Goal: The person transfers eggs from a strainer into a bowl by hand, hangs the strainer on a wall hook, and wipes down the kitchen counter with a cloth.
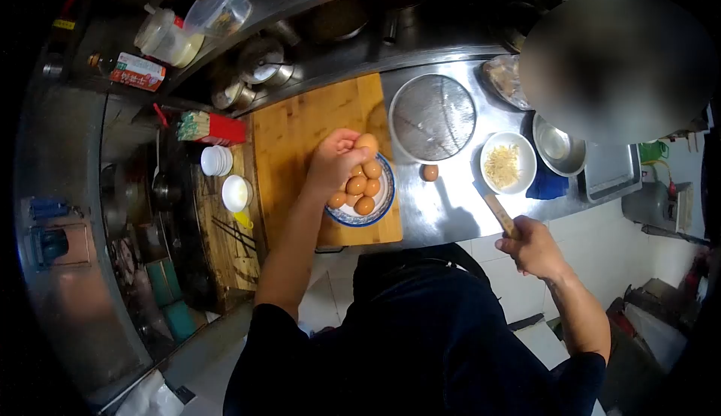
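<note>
My left hand is closed on a brown egg above a blue-rimmed plate. Several brown eggs lie on that plate, which stands on a wooden cutting board. To the right, my right hand is wrapped round the wooden handle of a tool; its far end lies by a white bowl of pale shreds, and its exact kind is unclear. A single brown egg rests on the steel counter between the board and the bowl.
A round mesh strainer lies beyond the lone egg. Right of the bowl are a metal basin, a blue cloth and a metal tray. Small white bowls stand left of the board. Jars sit on the upper shelf.
</note>
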